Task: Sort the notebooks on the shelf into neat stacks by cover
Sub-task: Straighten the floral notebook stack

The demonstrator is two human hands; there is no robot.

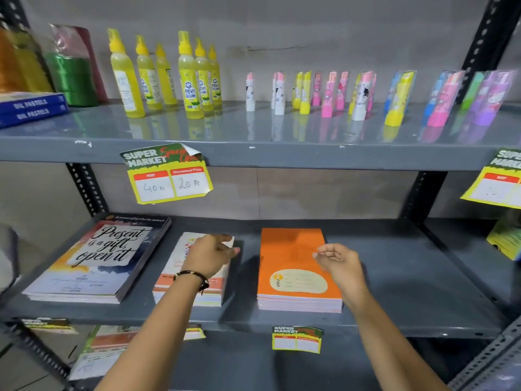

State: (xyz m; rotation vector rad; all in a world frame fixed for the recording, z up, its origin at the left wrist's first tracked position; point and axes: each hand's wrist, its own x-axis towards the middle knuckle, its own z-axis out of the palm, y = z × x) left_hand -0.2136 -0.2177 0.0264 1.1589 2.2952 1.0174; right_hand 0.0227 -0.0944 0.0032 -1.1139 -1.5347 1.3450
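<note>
Nearest: two bare forearms reach in from bottom edge toward the middle shelf (394,277).

L hand (210,256), black cord bracelet (194,277) on wrist, lies over the white-cover stack (183,280), fingers pointing right past the stack's far right corner. Fingers loosely spread, nothing gripped; whether palm presses on the cover, can't tell.

R hand (341,263) sits at right edge of the orange stack (293,272), fingers curled half-closed, tips near each other, holding nothing. Touching the cover or just above it: can't tell.

Notebooks: three stacks in a row on middle shelf, apart from each other. Left: large stack (95,261), top cover reads "Present is a gift, open it". Centre: white covers w/ orange band near front. Right: orange covers w/ pale label oval. Right part of shelf bare.

Shelf-front price tag (296,338) below orange stack. More notebooks dimly seen on lower shelf, lower left.

Farther: yellow price tag (169,176) hangs from upper shelf edge, "40" and "20" handwritten. Upper shelf, L to R: blue oil pastel boxes (32,107), green ribbon spool (73,79), yellow gum bottles (166,77), row of small coloured upright items (363,94), type unclear.
</note>
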